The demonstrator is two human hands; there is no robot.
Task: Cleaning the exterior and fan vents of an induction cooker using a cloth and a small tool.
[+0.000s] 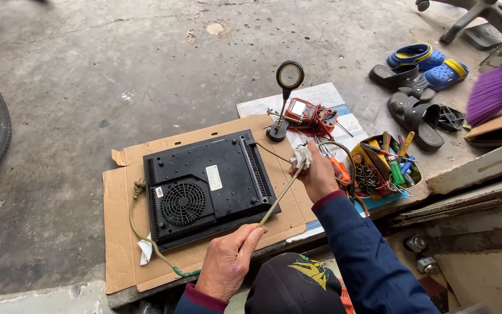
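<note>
The left hand, near the bottom edge, pinches a thin stick between thumb and fingers; the stick slants up to the right hand, which is closed around its far end with a white rag. Just left of both lies a black cooker — upside down, fan grille showing — on flat cardboard. To the right sits a tray of tools, with a magnifier stand beyond — sandals farther right

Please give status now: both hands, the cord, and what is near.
Left hand pinches cord taut. Right hand grips white cloth around cord. Black appliance on cardboard underneath. Tool tray beside right hand.
</note>
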